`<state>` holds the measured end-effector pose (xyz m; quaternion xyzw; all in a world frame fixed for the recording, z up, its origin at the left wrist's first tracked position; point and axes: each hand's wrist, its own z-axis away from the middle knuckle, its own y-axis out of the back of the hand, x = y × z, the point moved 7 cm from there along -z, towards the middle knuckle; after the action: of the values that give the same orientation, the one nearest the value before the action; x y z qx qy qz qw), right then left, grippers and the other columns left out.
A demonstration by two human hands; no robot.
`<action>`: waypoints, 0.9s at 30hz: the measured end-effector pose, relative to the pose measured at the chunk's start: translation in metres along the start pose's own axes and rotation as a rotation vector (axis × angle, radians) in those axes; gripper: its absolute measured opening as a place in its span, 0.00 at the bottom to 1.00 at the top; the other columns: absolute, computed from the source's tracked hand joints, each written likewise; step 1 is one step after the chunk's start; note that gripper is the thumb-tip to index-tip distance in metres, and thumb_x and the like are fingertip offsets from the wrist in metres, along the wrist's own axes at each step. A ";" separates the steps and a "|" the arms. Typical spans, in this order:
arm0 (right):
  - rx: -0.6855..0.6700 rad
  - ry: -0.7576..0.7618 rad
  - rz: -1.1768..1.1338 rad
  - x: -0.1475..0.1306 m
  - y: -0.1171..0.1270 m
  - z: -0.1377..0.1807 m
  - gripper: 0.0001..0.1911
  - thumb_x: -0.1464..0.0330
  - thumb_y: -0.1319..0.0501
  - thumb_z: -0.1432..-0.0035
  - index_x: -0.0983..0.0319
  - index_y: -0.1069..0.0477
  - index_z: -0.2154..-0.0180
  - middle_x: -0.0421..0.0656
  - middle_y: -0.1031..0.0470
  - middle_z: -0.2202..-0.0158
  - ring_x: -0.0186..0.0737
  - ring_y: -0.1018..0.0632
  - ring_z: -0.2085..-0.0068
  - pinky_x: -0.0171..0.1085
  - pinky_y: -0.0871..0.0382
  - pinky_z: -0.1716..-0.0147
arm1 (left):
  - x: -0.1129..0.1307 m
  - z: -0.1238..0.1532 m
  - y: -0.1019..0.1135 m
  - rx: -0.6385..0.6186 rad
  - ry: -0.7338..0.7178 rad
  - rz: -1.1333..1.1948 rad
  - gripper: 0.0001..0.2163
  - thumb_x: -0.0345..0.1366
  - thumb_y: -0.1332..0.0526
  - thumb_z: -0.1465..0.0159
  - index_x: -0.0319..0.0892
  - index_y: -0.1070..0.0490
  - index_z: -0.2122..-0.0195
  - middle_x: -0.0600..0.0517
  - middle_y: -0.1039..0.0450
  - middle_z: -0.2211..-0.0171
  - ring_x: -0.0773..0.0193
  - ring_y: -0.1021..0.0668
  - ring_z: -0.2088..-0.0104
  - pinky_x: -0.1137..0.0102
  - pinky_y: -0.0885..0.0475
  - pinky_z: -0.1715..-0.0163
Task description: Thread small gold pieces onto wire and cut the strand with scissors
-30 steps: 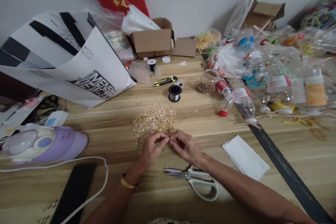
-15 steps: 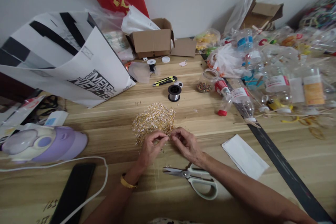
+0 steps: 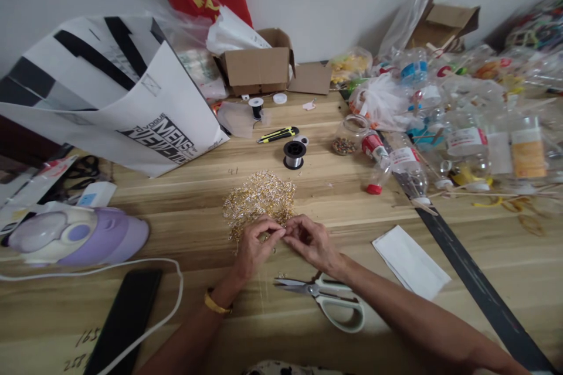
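Just in front of me, my left hand [image 3: 257, 246] and my right hand [image 3: 313, 244] meet fingertip to fingertip. Each is closed in a pinch; whatever lies between the fingers is too small to make out. Behind them is a loose pile of tiny gold and clear beads or rings [image 3: 259, 199], its near edge partly covered by my left hand. Faint thread-like lines [image 3: 265, 290] run below my left wrist. Scissors with pale handles [image 3: 319, 293] lie under my right forearm, blades pointing left, a few small pieces [image 3: 281, 275] by the tips.
Past the pile sit a wire spool [image 3: 294, 155] and a yellow-black utility knife [image 3: 278, 135]. A white bag [image 3: 176, 111] and purple appliance [image 3: 105, 234] stand left, with a dark flat object [image 3: 127, 322] nearby. Folded white paper [image 3: 409, 261] and plastic bottles [image 3: 407, 164] are right.
My fingertips have come closer together and now touch or nearly touch. The whole view has shifted slightly; the objects on the table keep their places.
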<state>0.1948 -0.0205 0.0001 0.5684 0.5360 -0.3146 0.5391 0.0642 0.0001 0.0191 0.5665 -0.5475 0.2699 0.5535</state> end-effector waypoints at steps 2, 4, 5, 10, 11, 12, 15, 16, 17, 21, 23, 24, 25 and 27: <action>-0.005 -0.017 0.005 0.001 -0.001 0.000 0.06 0.67 0.39 0.44 0.62 0.32 0.64 0.38 0.30 0.75 0.29 0.33 0.77 0.28 0.39 0.79 | 0.000 0.000 0.000 0.010 -0.009 -0.002 0.05 0.29 0.38 0.42 0.39 0.26 0.75 0.52 0.29 0.75 0.66 0.27 0.72 0.72 0.33 0.70; -0.004 -0.029 0.008 0.002 -0.001 0.001 0.06 0.66 0.39 0.43 0.63 0.32 0.65 0.38 0.31 0.76 0.29 0.33 0.77 0.28 0.39 0.79 | 0.001 0.001 0.000 0.015 -0.014 -0.008 0.05 0.30 0.38 0.42 0.39 0.27 0.75 0.52 0.28 0.76 0.65 0.27 0.72 0.72 0.33 0.70; -0.002 -0.032 0.009 0.002 -0.001 0.001 0.06 0.66 0.40 0.43 0.63 0.32 0.66 0.38 0.32 0.76 0.29 0.33 0.77 0.28 0.39 0.79 | 0.002 0.001 0.001 0.017 -0.017 -0.011 0.05 0.30 0.38 0.42 0.39 0.27 0.75 0.52 0.28 0.76 0.66 0.27 0.72 0.72 0.33 0.70; -0.004 -0.018 0.021 0.002 -0.001 0.001 0.06 0.67 0.41 0.42 0.63 0.31 0.68 0.40 0.31 0.75 0.31 0.31 0.74 0.29 0.38 0.76 | 0.005 0.003 0.003 0.036 -0.023 -0.050 0.05 0.30 0.38 0.42 0.39 0.27 0.76 0.52 0.28 0.77 0.66 0.27 0.73 0.72 0.33 0.71; -0.008 -0.006 0.027 0.001 -0.001 0.000 0.06 0.68 0.41 0.41 0.63 0.30 0.68 0.40 0.31 0.74 0.32 0.31 0.74 0.30 0.38 0.75 | 0.004 0.004 0.003 0.037 -0.023 -0.059 0.06 0.30 0.38 0.42 0.39 0.27 0.76 0.52 0.28 0.77 0.66 0.27 0.73 0.72 0.33 0.71; -0.010 0.007 0.037 0.000 -0.001 0.000 0.06 0.68 0.42 0.41 0.63 0.30 0.69 0.40 0.31 0.74 0.32 0.31 0.74 0.30 0.38 0.75 | 0.004 0.004 0.003 0.039 -0.024 -0.067 0.06 0.29 0.38 0.42 0.39 0.28 0.76 0.52 0.28 0.77 0.66 0.28 0.73 0.72 0.33 0.71; -0.018 0.051 0.059 -0.003 -0.001 0.000 0.07 0.68 0.43 0.40 0.63 0.30 0.69 0.41 0.31 0.73 0.33 0.30 0.72 0.31 0.38 0.73 | 0.003 0.005 0.003 0.047 -0.020 -0.083 0.06 0.29 0.39 0.42 0.39 0.28 0.77 0.52 0.29 0.77 0.66 0.28 0.73 0.72 0.34 0.71; -0.021 0.062 0.069 -0.004 -0.001 0.000 0.07 0.68 0.43 0.40 0.63 0.30 0.70 0.41 0.31 0.73 0.33 0.30 0.72 0.31 0.37 0.73 | 0.002 0.005 0.003 0.049 -0.018 -0.086 0.06 0.29 0.39 0.43 0.39 0.29 0.77 0.52 0.29 0.77 0.66 0.28 0.73 0.72 0.34 0.70; -0.022 0.072 0.076 -0.004 -0.001 -0.001 0.07 0.68 0.43 0.39 0.63 0.30 0.69 0.41 0.31 0.73 0.33 0.30 0.72 0.31 0.37 0.73 | 0.002 0.005 0.003 0.049 -0.016 -0.089 0.06 0.30 0.39 0.43 0.40 0.29 0.77 0.52 0.29 0.77 0.66 0.28 0.73 0.72 0.34 0.70; -0.018 0.096 0.083 -0.006 0.000 -0.001 0.08 0.67 0.44 0.39 0.62 0.30 0.69 0.42 0.30 0.73 0.34 0.30 0.72 0.32 0.37 0.73 | 0.002 0.005 0.003 0.032 0.007 -0.115 0.06 0.30 0.40 0.43 0.40 0.29 0.77 0.52 0.29 0.77 0.66 0.27 0.74 0.72 0.34 0.71; -0.018 0.099 0.087 -0.006 0.000 0.000 0.09 0.67 0.44 0.38 0.62 0.30 0.69 0.42 0.30 0.73 0.35 0.30 0.72 0.32 0.37 0.73 | 0.001 0.005 0.003 0.025 0.016 -0.128 0.06 0.29 0.40 0.43 0.40 0.30 0.77 0.52 0.28 0.77 0.66 0.27 0.74 0.72 0.34 0.71; -0.021 0.098 0.089 -0.006 0.000 0.000 0.09 0.66 0.45 0.38 0.62 0.30 0.69 0.42 0.30 0.73 0.35 0.30 0.72 0.32 0.37 0.73 | 0.001 0.005 0.003 0.019 0.018 -0.131 0.06 0.29 0.40 0.43 0.40 0.30 0.77 0.52 0.29 0.77 0.66 0.28 0.74 0.72 0.34 0.71; -0.024 0.096 0.091 -0.006 0.000 0.000 0.09 0.66 0.45 0.38 0.62 0.30 0.69 0.42 0.30 0.73 0.35 0.30 0.72 0.32 0.37 0.73 | 0.001 0.005 0.003 0.011 0.018 -0.134 0.06 0.29 0.40 0.43 0.40 0.30 0.77 0.52 0.29 0.77 0.66 0.28 0.74 0.72 0.34 0.71; -0.034 0.091 0.092 -0.005 -0.001 0.000 0.10 0.66 0.46 0.38 0.62 0.31 0.69 0.43 0.30 0.73 0.35 0.30 0.72 0.32 0.37 0.73 | 0.000 0.005 0.003 -0.004 0.023 -0.143 0.07 0.29 0.40 0.43 0.40 0.30 0.78 0.52 0.29 0.77 0.65 0.28 0.73 0.72 0.34 0.70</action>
<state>0.1927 -0.0219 0.0046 0.5969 0.5387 -0.2542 0.5376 0.0599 -0.0037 0.0194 0.5999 -0.4999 0.2351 0.5787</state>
